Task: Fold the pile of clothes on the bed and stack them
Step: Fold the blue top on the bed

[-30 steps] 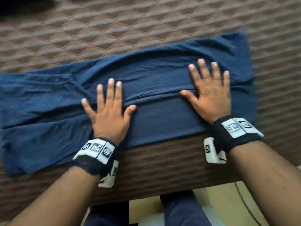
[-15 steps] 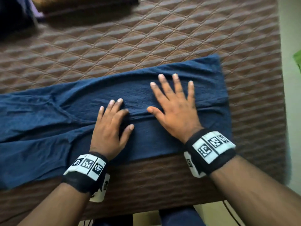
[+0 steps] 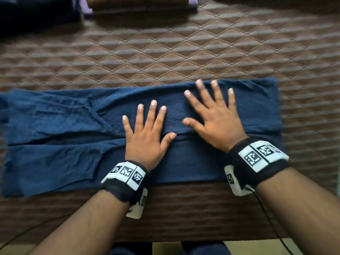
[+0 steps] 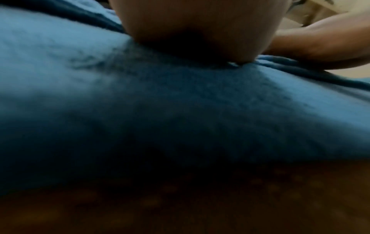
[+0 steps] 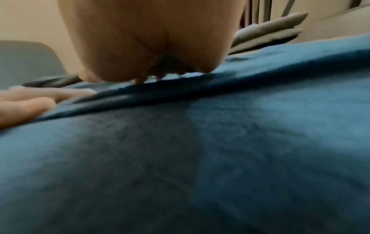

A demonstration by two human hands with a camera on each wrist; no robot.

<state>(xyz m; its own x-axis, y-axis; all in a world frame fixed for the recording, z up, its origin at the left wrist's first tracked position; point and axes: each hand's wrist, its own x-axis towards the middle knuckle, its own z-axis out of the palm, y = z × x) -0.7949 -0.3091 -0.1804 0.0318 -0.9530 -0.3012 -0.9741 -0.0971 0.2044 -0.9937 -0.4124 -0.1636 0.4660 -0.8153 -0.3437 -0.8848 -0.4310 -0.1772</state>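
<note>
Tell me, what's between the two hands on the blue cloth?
Only blue cloth with a fold line across it; nothing else lies between the left hand and right hand. The head view shows it.

Matt navy knit garment (image 3: 55, 159), quilted bedcover (image 3: 165, 52)

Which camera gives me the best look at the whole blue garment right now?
The head view: it shows the blue garment spread flat across the bed, with both hands pressed on it. The left wrist view shows only a dim, blurred patch of its cloth under the palm. The right wrist view shows brighter cloth and one fold edge, no outline.
</note>
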